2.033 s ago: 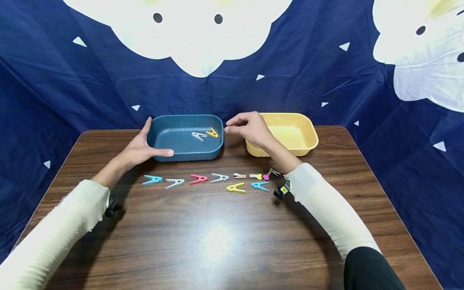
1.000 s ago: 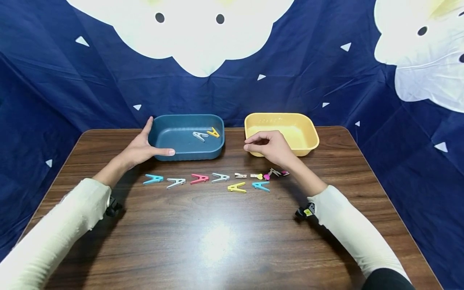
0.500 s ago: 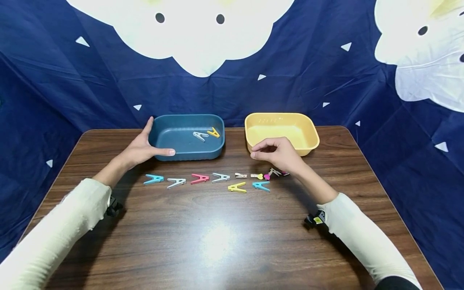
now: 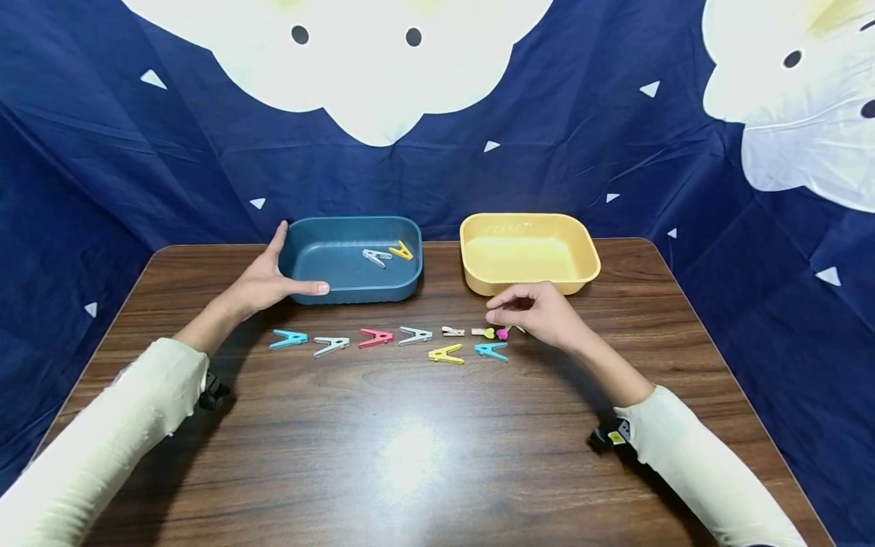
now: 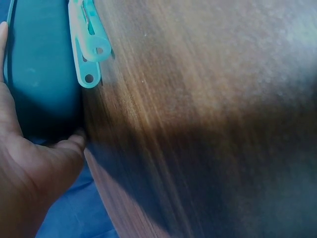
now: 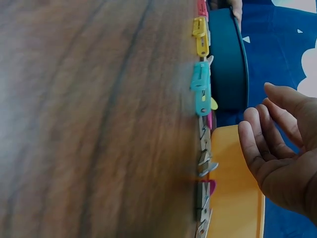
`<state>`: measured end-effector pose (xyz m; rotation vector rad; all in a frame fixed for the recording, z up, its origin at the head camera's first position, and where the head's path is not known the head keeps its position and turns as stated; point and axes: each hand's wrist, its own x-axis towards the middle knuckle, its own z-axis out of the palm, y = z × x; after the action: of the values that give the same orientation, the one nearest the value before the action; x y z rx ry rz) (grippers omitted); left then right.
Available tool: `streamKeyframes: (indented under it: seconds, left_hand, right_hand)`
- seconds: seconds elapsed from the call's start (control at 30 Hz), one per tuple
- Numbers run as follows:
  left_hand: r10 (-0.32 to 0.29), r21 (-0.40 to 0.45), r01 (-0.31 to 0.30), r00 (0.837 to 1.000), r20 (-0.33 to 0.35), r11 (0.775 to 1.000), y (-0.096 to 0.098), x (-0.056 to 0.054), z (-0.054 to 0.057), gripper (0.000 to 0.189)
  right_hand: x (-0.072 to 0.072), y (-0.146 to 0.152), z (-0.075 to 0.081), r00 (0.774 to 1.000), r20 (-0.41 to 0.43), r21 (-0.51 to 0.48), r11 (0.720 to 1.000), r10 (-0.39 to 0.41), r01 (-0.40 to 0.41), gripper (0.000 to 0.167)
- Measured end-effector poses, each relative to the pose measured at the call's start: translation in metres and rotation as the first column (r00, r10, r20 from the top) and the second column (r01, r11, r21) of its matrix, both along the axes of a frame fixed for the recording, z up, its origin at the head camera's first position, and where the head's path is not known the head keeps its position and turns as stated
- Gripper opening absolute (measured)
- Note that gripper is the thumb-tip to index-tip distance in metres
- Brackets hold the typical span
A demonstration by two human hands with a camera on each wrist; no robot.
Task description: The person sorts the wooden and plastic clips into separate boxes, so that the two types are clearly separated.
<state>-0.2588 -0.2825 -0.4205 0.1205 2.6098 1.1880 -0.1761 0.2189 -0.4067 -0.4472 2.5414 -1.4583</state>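
My left hand (image 4: 263,285) holds the left end of a dark blue plastic basin (image 4: 362,295), thumb along its front and fingers toward the back. Inside lie a pale clothespin (image 4: 377,257) and a yellow-orange clothespin (image 4: 401,250). My right hand (image 4: 536,310) hovers over the right end of the clothespin row, fingers loosely bent and holding nothing. Beneath its fingertips is a small wooden clothespin with a pink heart (image 4: 503,333), partly covered. Another wooden clothespin (image 6: 204,203), also with a pink part, shows in the right wrist view but is hidden by the hand in the head view.
A yellow basin (image 4: 492,287) stands behind my right hand. Along the row lie a blue clothespin (image 4: 289,338), a red clothespin (image 4: 376,338), pale ones and small wooden ones. Nearer are a yellow clothespin (image 4: 446,354) and a second blue clothespin (image 4: 491,350). A dark blue curtain hangs behind.
My right hand has come from between the basins, past the front of the yellow one, down and right to the small wooden clothespins. My left hand stays on the blue basin.
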Motion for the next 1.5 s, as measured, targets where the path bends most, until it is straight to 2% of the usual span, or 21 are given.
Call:
streamKeyframes:
  seconds: [0.33,0.63,1.07,1.27,1.5]
  left_hand:
    - [0.002,-0.006,-0.002,1.000,0.005,1.000,0.000,0.000,0.001,0.155]
    - [0.002,-0.002,-0.002,1.000,0.004,1.000,0.000,0.000,0.001,0.156]
    - [0.001,-0.002,-0.001,1.000,0.008,1.000,0.001,0.000,0.002,0.155]
    - [-0.003,0.007,0.003,1.000,0.007,1.000,0.002,0.000,0.002,0.155]
    - [0.001,0.004,-0.001,1.000,0.006,1.000,0.000,0.000,0.000,0.155]
  right_hand:
    - [0.009,0.014,-0.011,0.999,0.022,-0.001,0.999,0.041,-0.041,0.017]
    - [0.014,0.024,-0.018,0.998,0.048,0.061,0.997,0.042,-0.045,0.010]
    - [0.019,0.022,-0.019,0.996,0.058,0.054,0.996,0.069,-0.073,0.017]
    - [0.022,0.022,-0.017,0.996,0.024,0.083,0.993,0.082,-0.083,0.018]
    - [0.020,0.024,-0.020,0.994,-0.038,0.201,0.975,0.103,-0.094,0.017]
